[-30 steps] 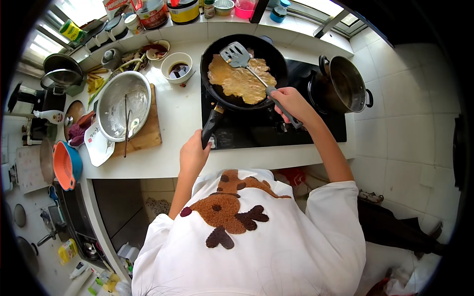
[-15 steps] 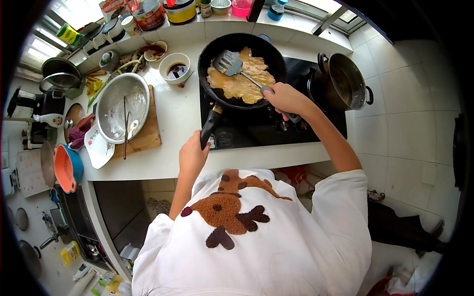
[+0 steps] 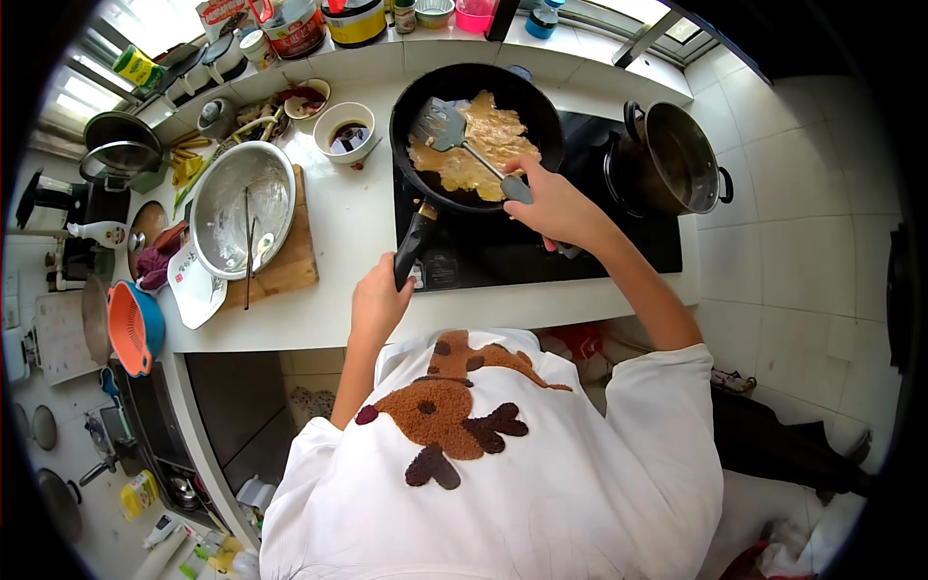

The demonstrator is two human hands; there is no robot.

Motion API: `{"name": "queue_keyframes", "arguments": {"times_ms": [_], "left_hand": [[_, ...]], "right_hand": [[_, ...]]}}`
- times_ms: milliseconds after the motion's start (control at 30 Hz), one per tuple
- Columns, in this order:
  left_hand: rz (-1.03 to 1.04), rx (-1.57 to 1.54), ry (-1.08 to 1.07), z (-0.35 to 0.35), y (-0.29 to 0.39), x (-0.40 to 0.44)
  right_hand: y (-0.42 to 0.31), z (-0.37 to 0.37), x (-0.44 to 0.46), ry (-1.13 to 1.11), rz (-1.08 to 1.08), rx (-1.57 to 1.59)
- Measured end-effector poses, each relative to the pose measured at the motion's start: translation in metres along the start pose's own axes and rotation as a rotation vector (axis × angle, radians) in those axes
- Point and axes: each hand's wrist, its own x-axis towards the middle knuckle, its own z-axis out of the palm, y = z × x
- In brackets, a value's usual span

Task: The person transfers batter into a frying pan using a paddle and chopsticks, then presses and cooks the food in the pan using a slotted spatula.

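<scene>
My left hand point(image 3: 379, 298) is wrapped round the black handle of a frying pan point(image 3: 418, 174), which sits on the black cooktop point(image 3: 464, 261). In the pan lies a ragged, flat, golden-brown pancake-like piece of food point(image 3: 488, 145). My right hand point(image 3: 549, 205) grips the grey handle of a slotted spatula point(image 3: 440, 126). The spatula's head is at the left part of the food, near the pan's left wall; whether its edge is under the food I cannot tell.
To the right stands a dark pot point(image 3: 681, 159) with two handles. On the left, a metal bowl point(image 3: 217, 217) with chopsticks rests on a wooden board point(image 3: 295, 261). A white bowl of dark sauce point(image 3: 345, 133) is beside the pan. An orange and blue basket point(image 3: 133, 329) sits at the counter's left edge.
My right hand has shifted slightly left, and the spatula's head has moved left toward the pan's left wall. My left hand keeps its hold on the pan handle.
</scene>
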Motion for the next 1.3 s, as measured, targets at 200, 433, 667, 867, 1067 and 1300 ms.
{"name": "queue_keyframes", "arguments": {"times_ms": [200, 433, 667, 867, 1067, 1300], "left_hand": [[-0.268, -0.353, -0.432, -0.024, 0.007, 0.018], [-0.411, -1.034, -0.752, -0.022, -0.017, 0.028], [-0.417, -1.035, -0.751, -0.018, -0.019, 0.028], [-0.412, -1.042, -0.724, -0.019, -0.017, 0.026], [-0.394, -1.044, -0.728, -0.019, -0.019, 0.026], [-0.400, -1.057, -0.742, -0.016, -0.020, 0.026]], "right_hand": [[0.004, 0.004, -0.003, -0.047, 0.016, -0.288], [0.003, -0.016, -0.030, -0.040, 0.075, -0.189], [0.008, 0.004, -0.003, 0.127, 0.009, -0.019], [0.021, 0.018, 0.013, 0.071, 0.019, 0.036], [0.039, -0.015, -0.005, 0.026, 0.054, 0.374], [0.052, -0.016, 0.029, 0.239, 0.035, 0.274]]}}
